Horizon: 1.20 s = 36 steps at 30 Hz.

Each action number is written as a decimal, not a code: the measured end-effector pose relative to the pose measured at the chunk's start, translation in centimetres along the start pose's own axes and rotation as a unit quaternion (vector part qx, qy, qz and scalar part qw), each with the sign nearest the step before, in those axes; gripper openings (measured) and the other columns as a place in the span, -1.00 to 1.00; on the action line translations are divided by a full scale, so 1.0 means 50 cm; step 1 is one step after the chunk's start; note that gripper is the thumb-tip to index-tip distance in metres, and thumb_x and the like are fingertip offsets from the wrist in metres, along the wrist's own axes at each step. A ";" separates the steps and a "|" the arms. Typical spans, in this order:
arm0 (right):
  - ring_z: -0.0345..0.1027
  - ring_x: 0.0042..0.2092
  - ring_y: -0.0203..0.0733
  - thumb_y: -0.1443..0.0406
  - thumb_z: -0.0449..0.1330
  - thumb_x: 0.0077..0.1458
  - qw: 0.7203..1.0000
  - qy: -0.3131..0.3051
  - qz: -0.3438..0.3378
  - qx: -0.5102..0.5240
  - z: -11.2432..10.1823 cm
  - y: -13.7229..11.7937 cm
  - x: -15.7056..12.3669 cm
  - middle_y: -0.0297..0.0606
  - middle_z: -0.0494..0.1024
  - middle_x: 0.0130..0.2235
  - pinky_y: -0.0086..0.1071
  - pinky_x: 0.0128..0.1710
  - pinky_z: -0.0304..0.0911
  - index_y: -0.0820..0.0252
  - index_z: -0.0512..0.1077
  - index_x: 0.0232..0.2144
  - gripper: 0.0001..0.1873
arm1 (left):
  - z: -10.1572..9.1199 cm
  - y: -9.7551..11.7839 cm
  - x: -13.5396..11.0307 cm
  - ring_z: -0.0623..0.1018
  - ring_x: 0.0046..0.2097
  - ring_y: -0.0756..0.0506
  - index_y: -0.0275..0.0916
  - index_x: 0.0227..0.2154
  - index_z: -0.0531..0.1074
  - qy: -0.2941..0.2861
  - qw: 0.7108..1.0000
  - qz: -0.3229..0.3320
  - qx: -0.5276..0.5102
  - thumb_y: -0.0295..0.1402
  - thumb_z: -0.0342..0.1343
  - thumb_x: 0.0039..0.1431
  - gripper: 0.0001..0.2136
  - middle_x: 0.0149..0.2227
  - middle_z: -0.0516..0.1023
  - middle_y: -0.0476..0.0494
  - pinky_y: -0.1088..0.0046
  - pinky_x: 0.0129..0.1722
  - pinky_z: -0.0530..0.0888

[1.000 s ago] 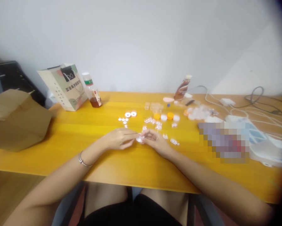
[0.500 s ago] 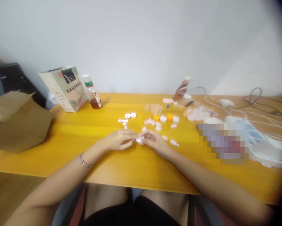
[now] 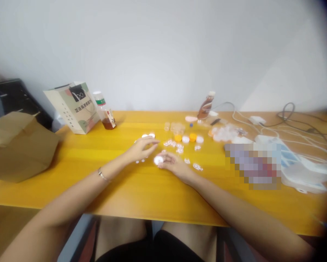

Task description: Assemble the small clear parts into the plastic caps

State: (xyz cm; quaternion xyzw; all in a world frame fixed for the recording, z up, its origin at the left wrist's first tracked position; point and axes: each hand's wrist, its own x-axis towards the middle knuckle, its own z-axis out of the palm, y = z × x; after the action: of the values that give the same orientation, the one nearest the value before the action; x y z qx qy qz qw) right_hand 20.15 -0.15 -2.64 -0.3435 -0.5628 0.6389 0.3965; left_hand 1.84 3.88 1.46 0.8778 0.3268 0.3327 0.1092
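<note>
In my right hand (image 3: 172,164) a small white round disc (image 3: 158,160) is pinched between thumb and fingers, just above the table. My left hand (image 3: 141,149) is apart from it, up and to the left, with fingers stretched forward and apart. Beyond those fingers lie white round pieces (image 3: 151,135), partly covered by the hand. A few tiny white pieces (image 3: 137,161) show below the left hand. Several white pieces with holes (image 3: 197,166) are scattered to the right of my right hand. Behind them is a row of orange caps (image 3: 192,137) and white caps (image 3: 185,139).
Clear plastic cups (image 3: 178,128) stand behind the caps. A brown-labelled bottle (image 3: 206,105), a clear plastic heap (image 3: 226,133) and white cables (image 3: 245,122) are at right. At left are a brown paper bag (image 3: 21,145), a printed carton bag (image 3: 83,109) and a bottle (image 3: 105,112).
My left hand has let go of the white disc and moved up and left, its fingers spreading. The disc stays in my right hand. The whole view has shifted slightly.
</note>
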 end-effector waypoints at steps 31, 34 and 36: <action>0.35 -0.31 -0.31 0.28 0.30 -0.29 0.999 -0.004 0.004 -0.036 0.000 0.004 -0.001 -0.32 0.45 -0.33 -0.29 -0.14 0.22 0.15 0.33 -0.29 -0.59 | 0.073 -0.023 0.162 0.43 -0.24 -0.03 -0.36 -0.46 0.38 -0.066 0.978 -0.110 -0.166 -0.38 0.03 -0.01 -0.88 -0.33 0.46 -0.16 0.46 -0.25 0.36; 0.35 -0.31 -0.30 0.28 0.29 -0.28 0.999 0.009 0.004 -0.040 0.002 0.002 -0.003 -0.32 0.46 -0.33 -0.26 -0.13 0.23 0.14 0.33 -0.28 -0.59 | 0.011 -0.027 0.085 0.44 -0.21 -0.01 -0.33 -0.41 0.36 -0.090 0.921 -0.156 -0.346 -0.34 0.07 -0.01 -0.86 -0.30 0.46 -0.14 0.42 -0.17 0.35; 0.36 -0.30 -0.29 0.27 0.29 -0.28 0.999 0.019 -0.002 -0.040 0.004 0.001 -0.003 -0.32 0.46 -0.33 -0.25 -0.11 0.22 0.13 0.33 -0.28 -0.59 | -0.016 -0.031 0.034 0.45 -0.25 0.01 -0.33 -0.38 0.35 -0.075 0.882 -0.201 -0.419 -0.34 0.09 -0.01 -0.84 -0.30 0.45 -0.14 0.42 -0.19 0.37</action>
State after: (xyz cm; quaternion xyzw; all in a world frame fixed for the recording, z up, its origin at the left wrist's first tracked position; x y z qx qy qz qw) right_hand 20.04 -0.35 -2.68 -0.3695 -0.5809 0.6086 0.3944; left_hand 1.49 6.12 2.29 0.6880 0.3173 0.3429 0.5553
